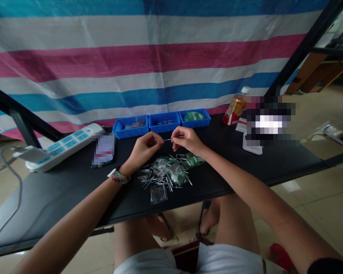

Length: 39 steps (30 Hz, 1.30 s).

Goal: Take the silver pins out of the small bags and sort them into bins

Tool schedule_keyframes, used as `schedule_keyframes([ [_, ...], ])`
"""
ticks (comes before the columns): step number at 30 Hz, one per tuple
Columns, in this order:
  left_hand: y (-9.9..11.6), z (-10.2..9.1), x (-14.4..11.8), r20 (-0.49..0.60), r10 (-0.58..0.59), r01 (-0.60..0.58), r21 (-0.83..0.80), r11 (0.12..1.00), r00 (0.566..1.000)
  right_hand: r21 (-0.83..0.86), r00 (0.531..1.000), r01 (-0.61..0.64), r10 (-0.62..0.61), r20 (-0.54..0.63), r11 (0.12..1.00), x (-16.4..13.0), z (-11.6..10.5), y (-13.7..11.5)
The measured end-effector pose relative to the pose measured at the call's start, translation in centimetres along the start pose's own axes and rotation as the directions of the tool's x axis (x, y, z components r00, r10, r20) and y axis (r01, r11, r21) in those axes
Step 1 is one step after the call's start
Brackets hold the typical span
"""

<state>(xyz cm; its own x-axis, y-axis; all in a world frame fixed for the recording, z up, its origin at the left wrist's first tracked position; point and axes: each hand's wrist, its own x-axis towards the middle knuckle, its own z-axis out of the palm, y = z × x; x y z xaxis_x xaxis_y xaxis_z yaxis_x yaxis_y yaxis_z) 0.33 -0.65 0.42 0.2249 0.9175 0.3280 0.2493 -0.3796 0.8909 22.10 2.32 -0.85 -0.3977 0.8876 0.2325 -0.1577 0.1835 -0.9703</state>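
Observation:
Fingers pinched, my left hand (145, 149) grips one end of a thin metal rod (167, 139). The other end is between the closed fingers of my right hand (188, 140), so the rod lies level between the two hands. Below them on the black table is a pile of loose metal rods (169, 181), mixed with small clear plastic bags (159, 194) and green packets (194, 160). Behind my hands stand three blue bins in a row: the left bin (130, 134) holds bagged parts, the middle bin (164, 128) several metal pieces, the right bin (194, 123) green packets.
A white power strip (65, 146) with a plugged-in adapter and cable lies at the left, near a phone-like object (103, 150). At the right are a drink bottle (236, 106), a white object (252, 146) and a blurred-out item. A striped sheet (148, 64) hangs behind the table.

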Motion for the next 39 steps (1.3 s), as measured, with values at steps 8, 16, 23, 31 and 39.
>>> schedule_keyframes([
  [8,-0.8,-0.4,0.2,-0.005,-0.041,0.040,-0.132,0.990,0.999,-0.050,0.973,0.068,-0.077,-0.217,0.996,1.9,-1.3,-0.1],
  [16,-0.9,-0.7,0.1,-0.002,-0.051,0.051,-0.086,0.995,0.999,-0.403,0.931,-0.016,-0.133,-0.340,0.915,1.5,-5.2,-1.7],
  [23,-0.9,-0.5,0.1,0.024,-0.041,0.043,-0.069,0.997,0.999,-0.678,0.948,-0.110,0.282,0.149,0.727,0.0,-6.5,-3.1],
  [31,-1.0,-0.4,0.1,0.049,-0.037,0.040,-0.065,0.997,0.998,-0.795,0.821,-0.260,0.559,0.117,0.548,-1.0,-9.4,-4.6],
  [39,-0.8,-0.4,0.0,0.055,-0.059,0.061,-0.023,0.998,0.997,-0.799,0.955,-0.083,0.276,0.106,0.596,-0.7,-7.2,-3.8],
])
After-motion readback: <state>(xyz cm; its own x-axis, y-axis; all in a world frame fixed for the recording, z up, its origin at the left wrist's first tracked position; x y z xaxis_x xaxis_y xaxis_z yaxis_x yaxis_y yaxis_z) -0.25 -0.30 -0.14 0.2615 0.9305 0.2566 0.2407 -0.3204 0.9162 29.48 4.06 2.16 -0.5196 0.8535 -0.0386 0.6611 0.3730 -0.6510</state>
